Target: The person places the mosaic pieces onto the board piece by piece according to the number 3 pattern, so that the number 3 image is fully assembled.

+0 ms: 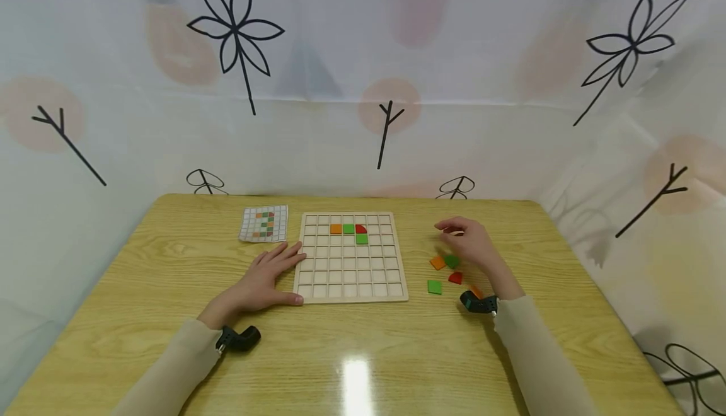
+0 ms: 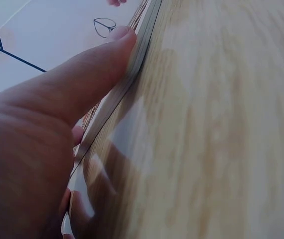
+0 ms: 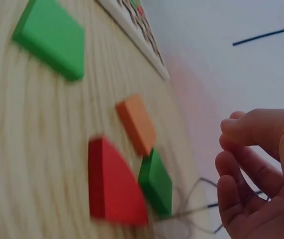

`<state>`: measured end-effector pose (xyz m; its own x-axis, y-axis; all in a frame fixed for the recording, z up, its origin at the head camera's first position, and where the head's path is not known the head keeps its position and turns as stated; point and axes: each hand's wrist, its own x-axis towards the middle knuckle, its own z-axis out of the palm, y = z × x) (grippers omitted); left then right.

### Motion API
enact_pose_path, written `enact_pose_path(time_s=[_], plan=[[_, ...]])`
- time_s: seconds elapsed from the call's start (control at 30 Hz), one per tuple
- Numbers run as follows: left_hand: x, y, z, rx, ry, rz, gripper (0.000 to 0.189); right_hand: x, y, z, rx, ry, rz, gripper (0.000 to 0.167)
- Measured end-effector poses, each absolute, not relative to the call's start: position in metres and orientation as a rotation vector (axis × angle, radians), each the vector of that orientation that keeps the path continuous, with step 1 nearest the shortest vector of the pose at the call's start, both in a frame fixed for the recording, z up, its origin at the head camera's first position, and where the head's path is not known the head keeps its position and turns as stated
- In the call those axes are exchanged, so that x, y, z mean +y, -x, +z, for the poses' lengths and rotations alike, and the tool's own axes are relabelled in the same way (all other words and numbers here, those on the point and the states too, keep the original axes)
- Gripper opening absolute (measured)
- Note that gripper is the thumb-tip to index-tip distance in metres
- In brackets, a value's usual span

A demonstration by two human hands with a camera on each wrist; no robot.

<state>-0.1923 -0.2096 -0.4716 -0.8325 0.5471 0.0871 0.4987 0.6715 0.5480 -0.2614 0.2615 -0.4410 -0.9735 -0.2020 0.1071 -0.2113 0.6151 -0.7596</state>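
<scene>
Left of the wooden grid board, a plain pale-beige left sleeve and a stubby, bent black left wrist camera; right of the board, a matching right sleeve and black right wrist camera, marked faintly green

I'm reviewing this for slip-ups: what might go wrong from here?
The right hand hovers close to the dark green tile and might nudge it. Its wrist camera, close to an orange tile, could knock that one. The left hand rests against the board at its left edge, so a push might shift it.
</scene>
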Motion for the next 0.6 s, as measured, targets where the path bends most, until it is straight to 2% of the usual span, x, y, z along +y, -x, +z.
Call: enact_pose_path(time_s=[0.6], plan=[[-0.207,0.192,-0.468,2.787,-0.850,0.859,0.090,0.317,0.233,-0.449,-2.882,-0.340,1.140,0.026]])
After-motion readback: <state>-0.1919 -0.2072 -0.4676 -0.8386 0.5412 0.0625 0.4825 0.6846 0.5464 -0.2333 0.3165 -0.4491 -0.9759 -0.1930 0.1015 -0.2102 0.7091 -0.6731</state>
